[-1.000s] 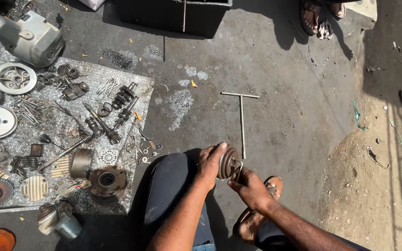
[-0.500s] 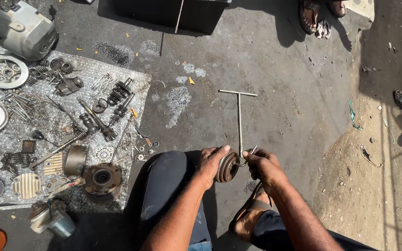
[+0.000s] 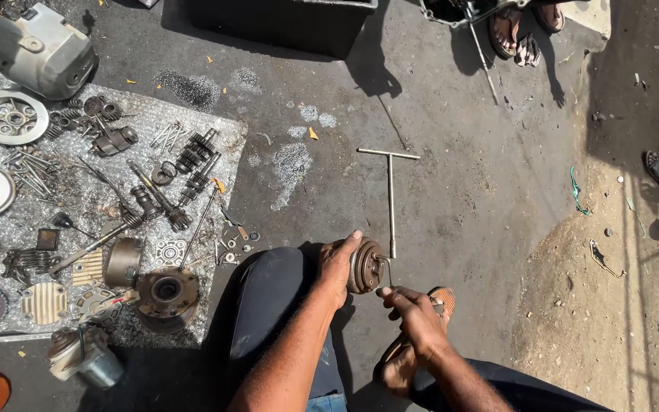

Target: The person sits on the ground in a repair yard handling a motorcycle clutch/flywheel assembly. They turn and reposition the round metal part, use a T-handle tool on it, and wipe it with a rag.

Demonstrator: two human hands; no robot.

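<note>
Since half a second ago we see our right hand (image 3: pixel 413 317) drop away from the round metal part (image 3: pixel 364 265) toward five o'clock; it was pressed against the part's right side, and now it sits just below and right of it, fingers pinched on a thin metal pin (image 3: pixel 387 273) that reaches up to the part. Our left hand (image 3: pixel 337 267) keeps its place, fingers wrapped over the part's left side and top, grasping it.

The part is a short ribbed drum, held just above our left knee (image 3: pixel 272 297), low in the middle of the view. Its axis runs roughly from nine to three o'clock, its open face turned toward three o'clock.

The T-handle wrench (image 3: pixel 390 200) lies on the concrete floor (image 3: pixel 459 191) at twelve o'clock from the part, shaft running twelve to six, crossbar at the far end. The spread of engine parts (image 3: pixel 101 221) lies at nine o'clock.
</note>
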